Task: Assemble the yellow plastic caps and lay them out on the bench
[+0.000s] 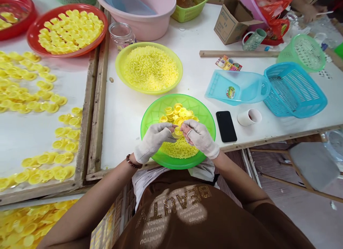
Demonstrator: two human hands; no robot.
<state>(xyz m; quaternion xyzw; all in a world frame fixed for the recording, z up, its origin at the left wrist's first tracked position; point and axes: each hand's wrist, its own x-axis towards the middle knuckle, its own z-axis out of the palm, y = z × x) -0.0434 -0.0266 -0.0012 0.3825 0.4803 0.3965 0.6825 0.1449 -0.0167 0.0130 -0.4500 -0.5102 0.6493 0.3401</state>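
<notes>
Over a green basin (pixel 147 113) my two white-gloved hands meet, their bare fingertips close together. My left hand (pixel 157 140) pinches a small round yellow plastic cup (pixel 177 132) with a raised rim. Against the cup's upper right edge, the fingers of my right hand (pixel 200 136) are pressed together; whatever they hold is too small to make out. A heap of similar yellow cups (pixel 178 113) lies in the basin's far half. Small yellow beads (pixel 182 149) cover its near side, below my hands.
A yellow basin of pale beads (pixel 151 68) stands behind. To the right are a black phone (pixel 226 126), a white cup (pixel 249 117), a blue scoop (pixel 235 86) and a blue basket (pixel 297 89). Left of a wooden rail (pixel 93 116) lie rows of yellow cups (pixel 45 163).
</notes>
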